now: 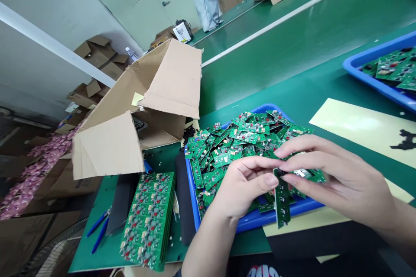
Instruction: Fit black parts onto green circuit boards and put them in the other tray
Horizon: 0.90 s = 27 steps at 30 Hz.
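Observation:
My left hand and my right hand meet over a blue tray heaped with several small green circuit boards. Both hands pinch one green circuit board strip that hangs down past the tray's front rim. Its upper part lies under my right fingers. My left thumb and fingers close on its top left end. My right fingers curl over its top right end.
A stack of uncut green board panels lies left of the tray beside black foam and blue-handled pliers. An open cardboard box lies behind. A second blue tray sits far right, a yellow sheet below it.

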{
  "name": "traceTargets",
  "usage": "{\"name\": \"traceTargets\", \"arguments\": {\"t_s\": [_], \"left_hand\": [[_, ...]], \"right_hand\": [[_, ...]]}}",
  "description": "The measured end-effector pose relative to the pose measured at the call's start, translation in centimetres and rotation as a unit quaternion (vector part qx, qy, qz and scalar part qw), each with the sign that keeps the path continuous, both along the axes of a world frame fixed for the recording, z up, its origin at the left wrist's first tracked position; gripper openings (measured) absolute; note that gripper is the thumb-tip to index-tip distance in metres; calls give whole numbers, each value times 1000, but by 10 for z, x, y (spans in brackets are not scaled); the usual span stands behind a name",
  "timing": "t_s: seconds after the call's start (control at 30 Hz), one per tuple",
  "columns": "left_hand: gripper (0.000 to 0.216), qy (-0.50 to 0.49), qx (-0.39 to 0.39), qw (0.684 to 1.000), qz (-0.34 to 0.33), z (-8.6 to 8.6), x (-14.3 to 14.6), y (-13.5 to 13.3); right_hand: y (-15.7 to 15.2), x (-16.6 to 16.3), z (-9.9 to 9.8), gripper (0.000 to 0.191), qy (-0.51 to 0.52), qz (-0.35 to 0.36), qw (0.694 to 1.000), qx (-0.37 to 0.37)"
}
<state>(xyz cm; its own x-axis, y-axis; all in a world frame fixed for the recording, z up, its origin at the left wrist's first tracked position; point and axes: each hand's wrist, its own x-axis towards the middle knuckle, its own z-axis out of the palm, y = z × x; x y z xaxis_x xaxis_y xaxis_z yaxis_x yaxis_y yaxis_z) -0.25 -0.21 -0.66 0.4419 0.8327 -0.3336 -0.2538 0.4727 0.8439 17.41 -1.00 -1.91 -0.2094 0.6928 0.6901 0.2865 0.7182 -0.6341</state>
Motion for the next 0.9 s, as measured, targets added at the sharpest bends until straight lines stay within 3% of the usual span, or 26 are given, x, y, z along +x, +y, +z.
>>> {"name": "traceTargets", "arguments": {"t_s": [0.43,0.57,0.7,0.9], "left_hand": [[47,-22,-47,999,-6,-2,4,-1],[46,-28,-47,998,12,1,3,-1],[44,-32,-32,999,11,5,1,-2],[42,-43,-32,998,15,5,2,-2]], "right_hand": [[3,-3,-4,14,-1,62,993,-104],[1,-3,-7,19,36,57,993,-98],[0,-2,-9,36,56,41,992,-108],[5,-3,-8,25,26,35,998,-46]]}}
